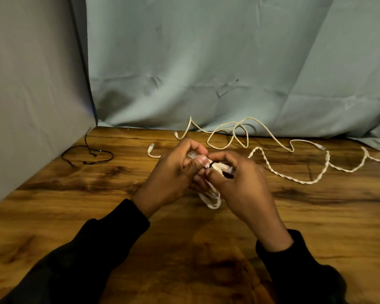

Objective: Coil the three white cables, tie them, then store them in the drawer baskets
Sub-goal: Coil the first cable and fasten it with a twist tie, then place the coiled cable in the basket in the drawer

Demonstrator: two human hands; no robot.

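White cables lie in three places on the wooden counter, and a grey-blue cloth hangs behind it. At the far left, near the grey side panel, a thin black tie string lies loose in an open curl. Just right of it, a short white cable end with its plug pokes out from behind the left hand. That hand has its fingers and thumb curled round the top of the coiled white cable, whose loops hang down between the two hands to the counter. A second black tie is looped round the bundle, and the right hand pinches it there with thumb and fingertips bent in tight. Both wrists wear dark sleeves. Further right and toward the cloth, a smooth cream cable sprawls uncoiled in wide loops. Near it, a twisted white cable snakes across the counter and runs off the right edge.
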